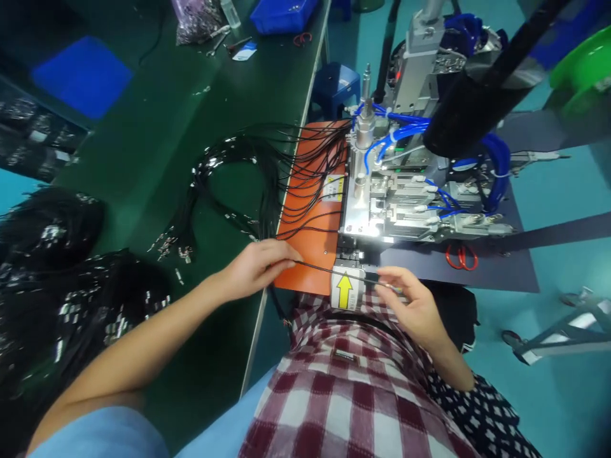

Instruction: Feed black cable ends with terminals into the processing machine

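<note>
A thin black cable stretches between my two hands, just in front of the machine. My left hand pinches it over the edge of the orange plate. Near the cable's end, my right hand grips it between thumb and fingers; the small tip there is hard to make out. Beneath the cable is a white label with a yellow arrow. Several black cables run across the orange plate into the metal machine, and their other ends form a looped bundle on the green table.
Large heaps of black cables lie on the green table at left. Red-handled scissors rest on the dark machine base. A blue bin and a bag of small parts sit at the back. Blue air hoses cross the machine.
</note>
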Demonstrator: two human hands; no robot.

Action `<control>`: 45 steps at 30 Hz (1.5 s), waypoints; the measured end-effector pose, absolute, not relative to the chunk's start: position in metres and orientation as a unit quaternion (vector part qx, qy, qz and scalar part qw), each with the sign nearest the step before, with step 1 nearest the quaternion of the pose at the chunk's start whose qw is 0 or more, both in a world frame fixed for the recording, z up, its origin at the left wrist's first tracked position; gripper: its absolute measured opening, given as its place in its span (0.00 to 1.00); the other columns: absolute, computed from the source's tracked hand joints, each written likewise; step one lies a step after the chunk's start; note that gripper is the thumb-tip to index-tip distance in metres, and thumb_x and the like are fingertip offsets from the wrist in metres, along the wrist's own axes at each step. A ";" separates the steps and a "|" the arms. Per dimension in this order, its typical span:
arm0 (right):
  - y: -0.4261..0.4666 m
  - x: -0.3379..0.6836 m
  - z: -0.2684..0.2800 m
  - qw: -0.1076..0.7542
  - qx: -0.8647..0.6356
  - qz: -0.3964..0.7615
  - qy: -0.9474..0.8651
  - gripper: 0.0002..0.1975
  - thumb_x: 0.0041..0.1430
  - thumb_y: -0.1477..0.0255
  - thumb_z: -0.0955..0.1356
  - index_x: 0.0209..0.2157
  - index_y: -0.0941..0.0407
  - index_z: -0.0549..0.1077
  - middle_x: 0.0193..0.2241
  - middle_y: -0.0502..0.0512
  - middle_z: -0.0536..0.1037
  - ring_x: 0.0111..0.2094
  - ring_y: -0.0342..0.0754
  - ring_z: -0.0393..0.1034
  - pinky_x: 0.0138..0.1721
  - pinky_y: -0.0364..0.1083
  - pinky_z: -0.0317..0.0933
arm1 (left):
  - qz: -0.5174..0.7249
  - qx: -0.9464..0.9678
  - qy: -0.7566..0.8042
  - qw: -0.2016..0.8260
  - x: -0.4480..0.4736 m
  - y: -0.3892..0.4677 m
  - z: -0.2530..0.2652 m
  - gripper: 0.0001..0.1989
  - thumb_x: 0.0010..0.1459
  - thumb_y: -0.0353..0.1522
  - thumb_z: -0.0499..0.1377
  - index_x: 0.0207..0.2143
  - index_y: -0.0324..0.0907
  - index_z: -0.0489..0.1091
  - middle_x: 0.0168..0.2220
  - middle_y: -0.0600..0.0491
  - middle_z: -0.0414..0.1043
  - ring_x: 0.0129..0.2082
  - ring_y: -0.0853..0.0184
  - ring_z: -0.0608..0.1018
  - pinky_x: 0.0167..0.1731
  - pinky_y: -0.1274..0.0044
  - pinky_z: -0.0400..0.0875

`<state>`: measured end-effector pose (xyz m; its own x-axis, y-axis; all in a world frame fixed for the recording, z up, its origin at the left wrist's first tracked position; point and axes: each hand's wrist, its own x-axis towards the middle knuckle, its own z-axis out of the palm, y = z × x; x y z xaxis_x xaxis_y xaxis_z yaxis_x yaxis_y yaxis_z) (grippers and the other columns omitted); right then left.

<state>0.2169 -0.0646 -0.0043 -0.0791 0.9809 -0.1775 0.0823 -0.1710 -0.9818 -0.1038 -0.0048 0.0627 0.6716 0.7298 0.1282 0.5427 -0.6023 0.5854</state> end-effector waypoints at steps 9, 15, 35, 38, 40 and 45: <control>-0.069 0.205 -0.005 0.477 -0.489 0.637 -0.357 0.06 0.52 0.70 0.74 0.33 0.53 0.76 0.25 0.49 0.75 0.23 0.42 0.69 0.26 0.43 0.68 | 0.211 0.832 0.404 0.315 -0.069 -0.041 0.023 0.09 0.65 0.27 0.53 0.44 0.41 0.71 0.38 0.49 0.77 0.38 0.68 0.78 0.40 0.78 0.73; -0.062 0.190 -0.001 0.455 -0.487 0.599 -0.443 0.03 0.53 0.70 0.73 0.32 0.53 0.79 0.30 0.52 0.78 0.28 0.45 0.72 0.31 0.46 0.69 | 0.144 0.767 0.425 0.459 -0.045 -0.049 0.044 0.10 0.65 0.31 0.53 0.48 0.42 0.67 0.41 0.49 0.75 0.39 0.66 0.78 0.38 0.77 0.73; -0.060 0.205 0.003 0.464 -0.513 0.603 -0.397 0.09 0.55 0.67 0.73 0.39 0.51 0.78 0.28 0.49 0.75 0.26 0.43 0.68 0.26 0.42 0.66 | 0.216 0.613 0.411 0.639 0.016 -0.019 0.043 0.11 0.65 0.36 0.53 0.36 0.39 0.70 0.23 0.58 0.64 0.21 0.75 0.64 0.23 0.81 0.59; -0.058 0.208 0.003 0.481 -0.517 0.597 -0.381 0.07 0.56 0.67 0.72 0.36 0.52 0.78 0.29 0.49 0.76 0.25 0.42 0.67 0.28 0.42 0.65 | 0.226 0.596 0.414 0.650 0.017 -0.018 0.039 0.12 0.66 0.37 0.52 0.37 0.38 0.70 0.21 0.59 0.65 0.18 0.76 0.61 0.20 0.82 0.57; -0.056 0.209 0.004 0.487 -0.519 0.592 -0.378 0.06 0.57 0.66 0.71 0.36 0.52 0.77 0.29 0.49 0.76 0.25 0.42 0.68 0.29 0.43 0.65 | 0.232 0.589 0.414 0.654 0.017 -0.018 0.038 0.13 0.66 0.38 0.52 0.36 0.38 0.70 0.21 0.59 0.65 0.17 0.77 0.61 0.19 0.83 0.57; -0.053 0.205 0.006 0.488 -0.517 0.597 -0.371 0.06 0.58 0.65 0.71 0.34 0.52 0.77 0.27 0.49 0.76 0.25 0.42 0.67 0.30 0.43 0.64 | 0.241 0.542 0.428 0.681 0.020 -0.018 0.040 0.11 0.62 0.38 0.57 0.34 0.37 0.68 0.20 0.59 0.65 0.15 0.78 0.62 0.16 0.84 0.55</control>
<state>0.2050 -0.0532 0.0058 0.0107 0.9669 -0.2548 -0.1999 -0.2476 -0.9480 0.0200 -0.0177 0.0399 0.5168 0.7931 -0.3225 0.1360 0.2958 0.9455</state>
